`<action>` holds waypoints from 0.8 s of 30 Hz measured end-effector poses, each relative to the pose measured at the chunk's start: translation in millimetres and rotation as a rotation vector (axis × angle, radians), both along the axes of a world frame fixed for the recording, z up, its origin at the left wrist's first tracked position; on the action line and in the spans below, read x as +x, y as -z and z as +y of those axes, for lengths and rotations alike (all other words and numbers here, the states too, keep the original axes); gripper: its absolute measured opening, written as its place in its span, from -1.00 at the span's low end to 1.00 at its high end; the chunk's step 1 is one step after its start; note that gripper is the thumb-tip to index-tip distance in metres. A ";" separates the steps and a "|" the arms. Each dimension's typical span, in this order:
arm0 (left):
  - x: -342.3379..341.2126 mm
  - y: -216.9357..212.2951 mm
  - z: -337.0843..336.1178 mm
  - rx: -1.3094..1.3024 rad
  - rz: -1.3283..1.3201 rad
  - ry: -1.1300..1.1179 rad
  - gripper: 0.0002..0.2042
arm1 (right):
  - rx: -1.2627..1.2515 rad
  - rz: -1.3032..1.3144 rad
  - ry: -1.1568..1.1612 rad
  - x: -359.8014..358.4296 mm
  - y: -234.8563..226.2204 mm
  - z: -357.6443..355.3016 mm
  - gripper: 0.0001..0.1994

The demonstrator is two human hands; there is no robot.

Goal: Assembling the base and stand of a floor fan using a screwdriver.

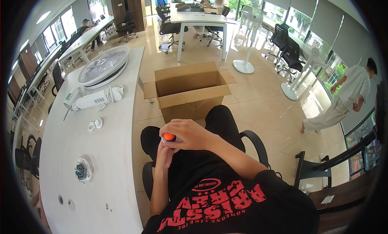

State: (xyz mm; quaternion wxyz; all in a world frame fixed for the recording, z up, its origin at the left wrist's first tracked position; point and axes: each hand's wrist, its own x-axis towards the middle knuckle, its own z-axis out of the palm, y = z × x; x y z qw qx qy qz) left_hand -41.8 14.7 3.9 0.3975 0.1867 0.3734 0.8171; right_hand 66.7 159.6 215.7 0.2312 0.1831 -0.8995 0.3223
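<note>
Above my lap, both hands are close together around a small object with a rounded orange end (169,137) and a dark blue band below it. Most of it is hidden by my fingers, so its kind does not show. My right hand (190,134) curls over it from above. Underneath, my left hand (163,155) has its fingers closed against the lower side, where a bit of something whitish shows. On the white table (109,153) to my left lie a round white fan grille (104,66), a white fan body with a coiled cord (98,99) and small white fittings (95,124).
An open cardboard box (192,101) stands on the floor ahead. Nearer on the table are a round part with a dark centre (83,170) and several tiny screws (108,207). Standing fans (243,66) are at the right, where a person in white (351,92) is walking.
</note>
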 end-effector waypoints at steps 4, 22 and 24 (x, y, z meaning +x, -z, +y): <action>-0.1 -4.3 -0.4 0.000 0.001 0.000 -0.51 | 0.101 0.045 -0.079 -0.8 0.9 0.3 -0.72; 6.1 -13.3 1.6 0.018 -0.079 -0.075 -0.48 | 0.010 -0.091 0.005 7.0 -2.4 -13.8 -0.73; 6.2 -12.8 1.4 0.014 -0.077 -0.078 -0.48 | 0.004 -0.089 0.019 7.2 -1.4 -13.7 -0.73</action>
